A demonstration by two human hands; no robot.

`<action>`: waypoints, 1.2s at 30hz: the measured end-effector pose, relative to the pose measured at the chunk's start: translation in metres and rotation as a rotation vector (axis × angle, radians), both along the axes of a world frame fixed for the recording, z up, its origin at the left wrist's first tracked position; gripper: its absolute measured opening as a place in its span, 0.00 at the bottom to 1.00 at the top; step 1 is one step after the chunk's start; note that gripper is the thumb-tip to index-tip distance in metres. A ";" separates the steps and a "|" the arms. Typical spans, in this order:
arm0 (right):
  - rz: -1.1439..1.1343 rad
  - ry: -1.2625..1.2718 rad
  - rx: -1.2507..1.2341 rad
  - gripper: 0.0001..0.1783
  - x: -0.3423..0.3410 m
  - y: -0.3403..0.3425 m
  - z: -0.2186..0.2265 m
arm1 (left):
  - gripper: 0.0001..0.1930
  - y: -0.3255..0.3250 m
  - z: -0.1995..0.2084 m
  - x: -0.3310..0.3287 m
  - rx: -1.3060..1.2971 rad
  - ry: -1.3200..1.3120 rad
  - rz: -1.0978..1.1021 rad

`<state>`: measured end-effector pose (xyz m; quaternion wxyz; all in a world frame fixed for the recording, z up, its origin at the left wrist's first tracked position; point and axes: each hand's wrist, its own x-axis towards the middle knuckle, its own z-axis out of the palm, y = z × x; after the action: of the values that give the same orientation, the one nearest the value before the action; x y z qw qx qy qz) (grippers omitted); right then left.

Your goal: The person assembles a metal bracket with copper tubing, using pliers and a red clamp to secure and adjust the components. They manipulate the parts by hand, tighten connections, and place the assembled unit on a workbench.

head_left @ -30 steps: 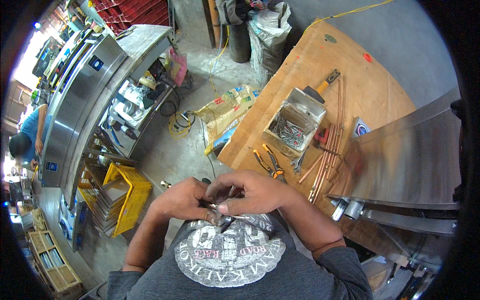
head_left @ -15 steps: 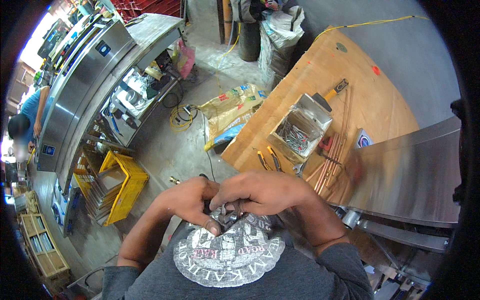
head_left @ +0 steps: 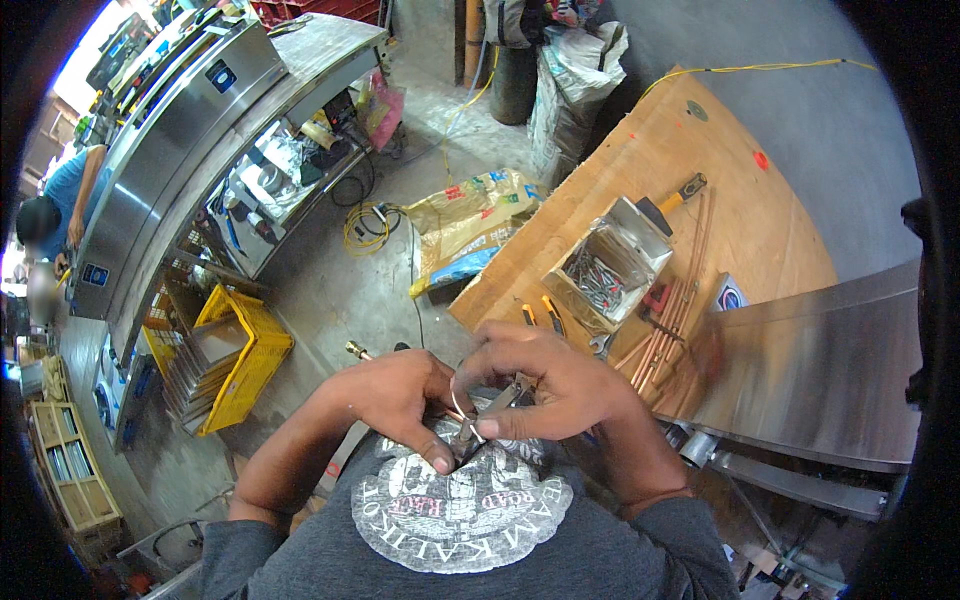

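Observation:
Close in front of my shirt, both hands work together. My left hand (head_left: pixel 402 398) is closed around a thin copper tube (head_left: pixel 366 355), whose brass fitting (head_left: pixel 353 348) sticks out past the knuckles at the far left. By its thumb sits a small metal clamp-like piece (head_left: pixel 464 438), partly hidden by the fingers. My right hand (head_left: pixel 552 385) pinches a small grey metal tool (head_left: pixel 518 390) between thumb and fingers, its exact kind unclear. A thin pale curved strip or tube end (head_left: pixel 457 394) shows between the hands. The right thumb is at the clamp-like piece.
On a plywood board (head_left: pixel 780 220) to the right lie a box of screws (head_left: pixel 600 275), a hammer (head_left: pixel 672 205), copper tubes (head_left: pixel 665 335), yellow-black pliers (head_left: pixel 552 312) and a wrench (head_left: pixel 600 345). A yellow crate (head_left: pixel 250 365) and steel counter (head_left: pixel 150 180) stand left; a person (head_left: pixel 70 200) works beyond.
My right hand has lifted and turned, its fingers opening away from the left hand, so the metal tool shows. The left hand stays close, and more of the copper tube is visible.

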<state>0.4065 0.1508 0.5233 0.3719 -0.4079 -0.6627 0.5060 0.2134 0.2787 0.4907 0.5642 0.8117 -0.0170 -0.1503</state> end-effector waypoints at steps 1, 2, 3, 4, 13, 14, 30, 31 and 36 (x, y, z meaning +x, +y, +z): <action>-0.011 -0.045 -0.096 0.15 -0.001 -0.001 0.010 | 0.35 0.000 -0.001 0.000 0.002 0.025 -0.008; -0.022 -0.091 -0.192 0.16 -0.002 -0.001 0.015 | 0.35 0.000 -0.004 -0.001 0.005 0.049 -0.015; -0.027 -0.117 -0.149 0.17 -0.005 -0.002 0.013 | 0.35 0.001 -0.004 0.000 0.009 0.072 -0.028; -0.031 -0.144 -0.106 0.18 -0.011 -0.005 0.008 | 0.34 0.001 -0.004 0.001 -0.008 0.042 -0.036; 0.253 0.189 0.175 0.18 -0.004 0.000 -0.007 | 0.31 0.003 -0.002 0.007 -0.078 0.019 -0.107; 0.305 0.250 0.159 0.20 -0.001 -0.001 -0.008 | 0.31 0.003 -0.002 0.007 -0.105 -0.005 -0.097; 0.251 -0.003 0.313 0.11 0.002 0.005 0.008 | 0.32 0.006 0.008 0.010 0.030 0.043 -0.113; 0.229 0.034 0.331 0.12 0.001 0.006 0.009 | 0.32 0.005 0.008 0.009 0.003 0.031 -0.101; 0.020 -0.339 -0.077 0.15 -0.001 0.002 0.033 | 0.31 0.003 0.008 0.008 0.007 0.084 -0.070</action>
<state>0.4056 0.1527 0.5560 0.2341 -0.4947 -0.7001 0.4586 0.2215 0.2820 0.4990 0.5558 0.8057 -0.0212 -0.2040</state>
